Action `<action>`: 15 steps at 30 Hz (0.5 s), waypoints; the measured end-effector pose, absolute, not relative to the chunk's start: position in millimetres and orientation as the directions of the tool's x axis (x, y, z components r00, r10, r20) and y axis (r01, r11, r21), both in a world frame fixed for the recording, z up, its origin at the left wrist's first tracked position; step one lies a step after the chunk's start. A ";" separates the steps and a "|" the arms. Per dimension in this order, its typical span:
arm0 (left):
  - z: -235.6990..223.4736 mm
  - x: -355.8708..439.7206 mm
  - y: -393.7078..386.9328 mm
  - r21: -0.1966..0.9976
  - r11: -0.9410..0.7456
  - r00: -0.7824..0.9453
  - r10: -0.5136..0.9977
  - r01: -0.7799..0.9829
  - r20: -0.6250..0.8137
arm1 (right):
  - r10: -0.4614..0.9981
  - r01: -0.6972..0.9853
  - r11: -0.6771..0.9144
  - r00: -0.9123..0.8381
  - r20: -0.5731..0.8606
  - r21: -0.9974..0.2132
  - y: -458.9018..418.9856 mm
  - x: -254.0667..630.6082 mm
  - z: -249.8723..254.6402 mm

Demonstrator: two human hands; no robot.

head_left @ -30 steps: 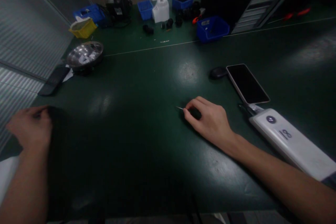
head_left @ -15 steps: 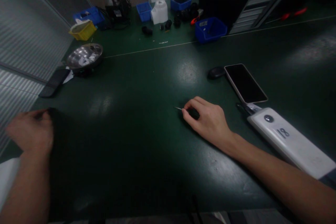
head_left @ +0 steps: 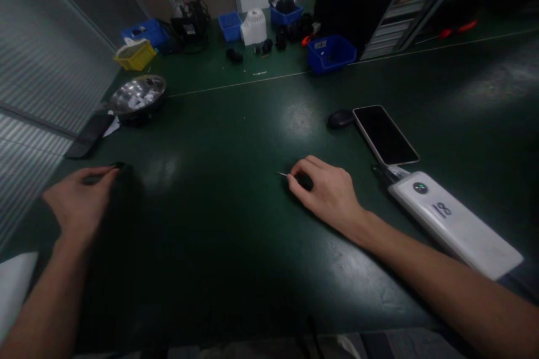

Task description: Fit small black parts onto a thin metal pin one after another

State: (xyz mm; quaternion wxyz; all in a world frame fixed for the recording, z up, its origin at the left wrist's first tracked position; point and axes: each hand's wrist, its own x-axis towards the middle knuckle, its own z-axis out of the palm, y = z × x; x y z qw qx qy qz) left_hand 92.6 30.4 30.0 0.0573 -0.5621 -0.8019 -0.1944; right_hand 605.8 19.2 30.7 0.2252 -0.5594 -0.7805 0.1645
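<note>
Green bench (head_left: 210, 129) is the big thing here, hands well apart over its near part. Left hand (head_left: 80, 199): fingers pinching a dark piece (head_left: 119, 165), too blurry to read its axis. Right hand (head_left: 326, 188), just right of middle: fingers pinching a thin pale sliver (head_left: 282, 174), long axis roughly left-right, free tip pointing left, slightly far. Pickup looks done imo; pieces not brought together.
</note>
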 end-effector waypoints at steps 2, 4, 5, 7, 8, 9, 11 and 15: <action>35.6 145.9 32.4 0.278 0.103 -0.198 0.919 0.955 0.342 | 0.947 0.796 0.322 -0.274 0.170 -0.512 19.2 606.0 30.4; 40.3 207.3 31.7 0.348 -0.219 0.090 0.932 0.912 0.351 | 0.946 0.796 0.324 -0.274 0.174 -0.511 19.4 606.1 30.5; 41.8 237.7 30.8 0.402 -0.344 0.208 0.915 0.849 0.345 | 0.946 0.796 0.325 -0.274 0.174 -0.511 19.5 606.1 30.7; 41.8 292.2 29.0 0.470 -0.502 0.393 0.864 0.726 0.316 | 0.947 0.797 0.322 -0.276 0.165 -0.511 19.6 605.9 31.3; 40.3 314.5 28.8 0.503 -0.549 0.459 0.835 0.667 0.303 | 0.948 0.799 0.319 -0.276 0.162 -0.510 19.6 605.7 31.7; 37.9 332.8 29.3 0.540 -0.577 0.507 0.811 0.613 0.291 | 0.948 0.800 0.317 -0.274 0.161 -0.509 19.5 605.5 31.9; 31.4 357.4 32.1 0.605 -0.590 0.553 0.785 0.534 0.279 | 0.949 0.804 0.315 -0.266 0.169 -0.505 19.2 605.3 32.0; 20.3 369.0 37.9 0.650 -0.572 0.530 0.796 0.500 0.293 | 0.940 0.786 0.341 -0.292 0.176 -0.516 18.6 604.8 31.8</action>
